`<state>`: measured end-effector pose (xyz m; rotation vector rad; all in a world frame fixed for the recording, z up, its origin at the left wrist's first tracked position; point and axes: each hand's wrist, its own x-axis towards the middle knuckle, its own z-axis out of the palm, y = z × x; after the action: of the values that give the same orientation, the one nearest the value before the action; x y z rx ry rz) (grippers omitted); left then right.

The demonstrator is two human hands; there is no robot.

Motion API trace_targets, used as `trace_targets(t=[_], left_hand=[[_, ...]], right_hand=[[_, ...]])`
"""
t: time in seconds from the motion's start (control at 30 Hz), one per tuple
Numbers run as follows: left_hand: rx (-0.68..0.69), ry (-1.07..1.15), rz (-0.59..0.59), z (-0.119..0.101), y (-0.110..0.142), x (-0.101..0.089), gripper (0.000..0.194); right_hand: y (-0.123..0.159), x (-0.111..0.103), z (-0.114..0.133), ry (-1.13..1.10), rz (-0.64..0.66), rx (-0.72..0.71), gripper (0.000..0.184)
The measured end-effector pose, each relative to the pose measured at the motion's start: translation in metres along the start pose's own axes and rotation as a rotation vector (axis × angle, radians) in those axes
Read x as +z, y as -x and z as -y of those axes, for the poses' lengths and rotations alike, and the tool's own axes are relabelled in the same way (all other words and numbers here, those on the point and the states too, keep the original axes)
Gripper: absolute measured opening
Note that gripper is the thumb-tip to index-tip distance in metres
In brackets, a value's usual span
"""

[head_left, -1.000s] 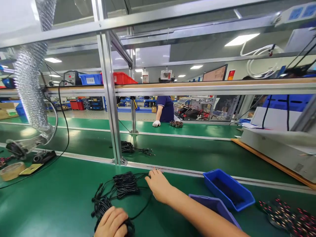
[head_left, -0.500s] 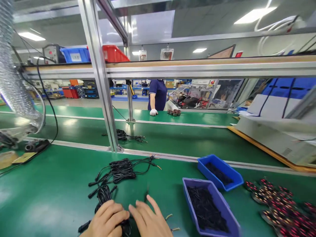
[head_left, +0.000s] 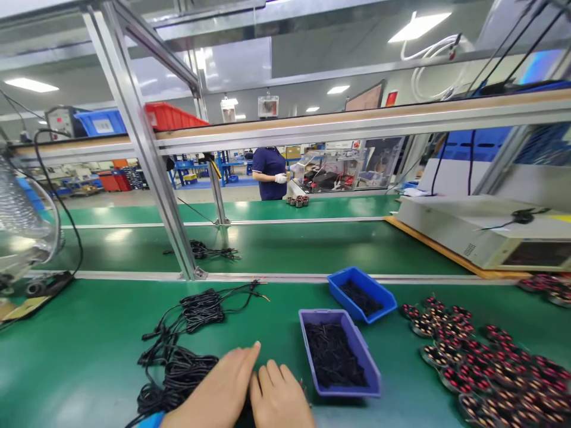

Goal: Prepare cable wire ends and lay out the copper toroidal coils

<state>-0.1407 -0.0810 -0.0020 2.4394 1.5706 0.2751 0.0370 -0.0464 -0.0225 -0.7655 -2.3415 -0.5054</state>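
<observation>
My left hand (head_left: 225, 383) is low in the middle of the bench, back turned up, with a blue band at the wrist. Its thumb side points forward and its other fingers are hidden. Close against it, my right hand (head_left: 282, 395) has its fingers bent and pressed together. Something black shows in the gap below the two hands, but what they grip is hidden. Left of my left hand lie coiled black cables (head_left: 185, 371). Farther back is another bundle of black cables (head_left: 203, 310) with thin bare wire ends.
A purple bin (head_left: 375, 377) and a blue bin (head_left: 387, 300) hold small black pieces. Many round copper-wound parts (head_left: 479, 356) cover the right side. An aluminium post (head_left: 147, 160) and shelf rail stand ahead. Across the benches is a person in dark blue (head_left: 270, 172) with white gloves.
My view has swung right. My hands have come together, the left crossing toward the right, whose spread fingers have curled in. The person opposite has raised a gloved hand off the bench.
</observation>
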Motion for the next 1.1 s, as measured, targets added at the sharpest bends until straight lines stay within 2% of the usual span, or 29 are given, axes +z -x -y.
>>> trace_targets(t=[0.07, 0.1, 0.17, 0.23, 0.3, 0.4, 0.5, 0.57, 0.63, 0.7, 0.73, 0.87, 0.97, 1.1], left_hand=[[-0.065, 0.176, 0.119, -0.022, -0.023, -0.003, 0.089], [-0.098, 0.264, 0.142, -0.030, -0.032, -0.004, 0.080], [-0.161, 0.425, 0.093, -0.038, -0.041, -0.004, 0.058], [-0.233, 0.610, -0.005, -0.042, -0.044, -0.002, 0.045], [-0.353, 0.857, -0.048, -0.046, -0.047, 0.001, 0.055], [-0.450, 1.204, -0.037, -0.058, -0.061, 0.005, 0.073], [-0.392, 1.393, -0.099, -0.072, -0.087, -0.001, 0.077], [-0.367, 1.473, -0.099, -0.078, -0.102, -0.008, 0.076], [-0.340, 1.515, -0.044, -0.080, -0.110, -0.015, 0.075], [-0.308, 1.523, 0.007, -0.080, -0.113, -0.018, 0.074], [-0.292, 1.518, 0.021, -0.080, -0.112, -0.018, 0.073], [-0.234, 1.465, 0.000, -0.080, -0.106, -0.015, 0.067], [-0.200, 1.469, -0.007, -0.080, -0.103, -0.012, 0.068], [-0.181, 1.494, -0.038, -0.078, -0.104, -0.011, 0.068]], right_hand=[[-0.004, -0.018, -0.020, -0.008, -0.034, -0.001, 0.015], [-0.004, -0.032, -0.035, -0.021, -0.047, -0.002, 0.019], [0.001, -0.063, -0.073, -0.110, -0.053, 0.005, 0.033], [0.012, -0.087, -0.115, -0.113, -0.025, 0.091, 0.034], [0.027, -0.095, -0.149, 0.022, -0.002, 0.293, 0.026], [0.046, -0.079, -0.173, 0.038, 0.178, 0.409, 0.024], [0.052, -0.062, -0.171, -0.075, 0.297, 0.481, 0.036], [0.048, -0.062, -0.164, -0.065, 0.248, 0.508, 0.035], [0.038, -0.071, -0.156, -0.095, 0.139, 0.482, 0.032], [0.025, -0.083, -0.146, -0.290, 0.078, 0.450, 0.030], [0.018, -0.088, -0.141, -0.443, 0.087, 0.456, 0.028], [-0.008, -0.087, -0.120, -0.962, 0.261, 0.661, 0.009], [-0.020, -0.076, -0.111, -1.100, 0.324, 0.807, 0.007], [-0.018, -0.070, -0.113, -1.245, 0.251, 0.874, 0.007]])
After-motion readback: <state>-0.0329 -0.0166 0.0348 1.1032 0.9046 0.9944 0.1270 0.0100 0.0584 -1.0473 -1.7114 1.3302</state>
